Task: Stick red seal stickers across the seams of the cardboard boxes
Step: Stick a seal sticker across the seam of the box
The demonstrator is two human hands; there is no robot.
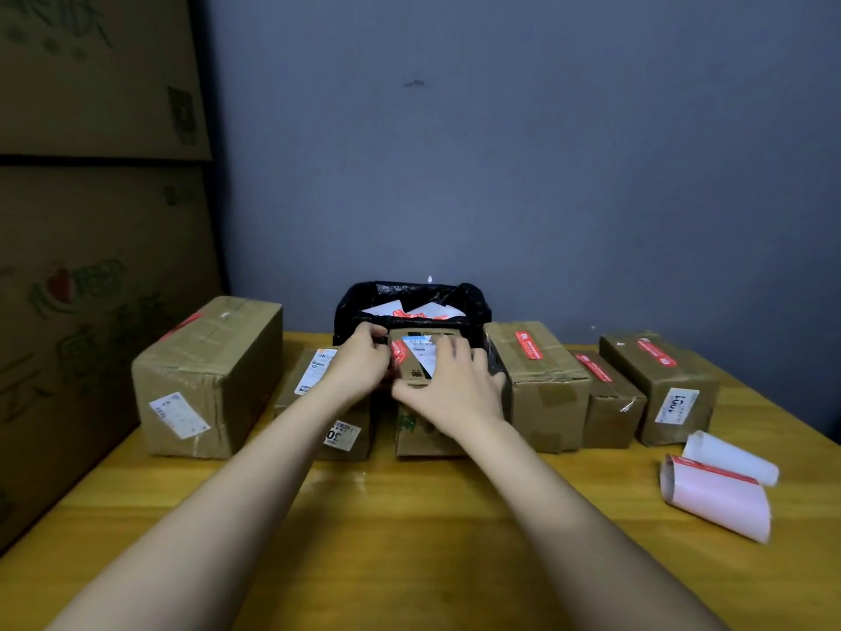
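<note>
Boxes stand in a row along the back of the bench, and the person works on the small middle box, which sits on top of another box so its upper face is within easy reach. A red sticker lies on that face beside a white shipping label, probably placed to bridge the flap seam. The left hand steadies the box at its left edge, fingers curled against it, a bracing grip rather than a lift. The right hand rests flat on top, fingers spread, seemingly pressing things down; it clasps nothing. Three boxes on the right already carry red seals. Sticker sheets lie curled at the right, handy for the next peel. Behind, a black-lined bin holds backing scraps.
</note>
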